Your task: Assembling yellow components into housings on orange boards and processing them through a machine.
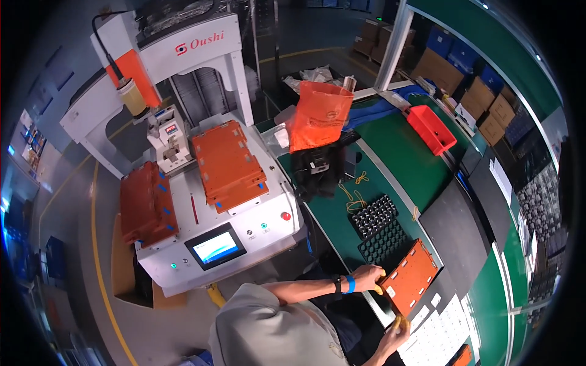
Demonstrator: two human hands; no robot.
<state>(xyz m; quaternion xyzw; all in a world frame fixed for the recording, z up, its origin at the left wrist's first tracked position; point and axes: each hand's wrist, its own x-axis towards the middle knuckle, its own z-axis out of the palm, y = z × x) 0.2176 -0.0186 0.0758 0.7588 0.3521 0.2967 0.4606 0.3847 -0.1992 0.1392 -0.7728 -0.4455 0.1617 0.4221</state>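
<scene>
A flat orange fixture plate (410,277) with small slots and pale pads is held tilted over the green workbench (332,222). My left hand (368,279) is closed on its left edge; yellow finger covers show, with black and blue bands at the wrist. At the lower corner of the plate, my right hand (398,332) pinches the edge, also in yellow finger covers. Just beyond the plate lie black trays with round pockets (383,241), one holding several shiny round parts. White printed sheets (436,335) lie beside my right hand.
A white bench machine (213,244) with a touchscreen stands left, carrying two orange fixtures (229,161) (148,204). An orange bag (321,116) sits on black material at the bench's far end. A red bin (431,129) and black mats (455,235) lie farther right.
</scene>
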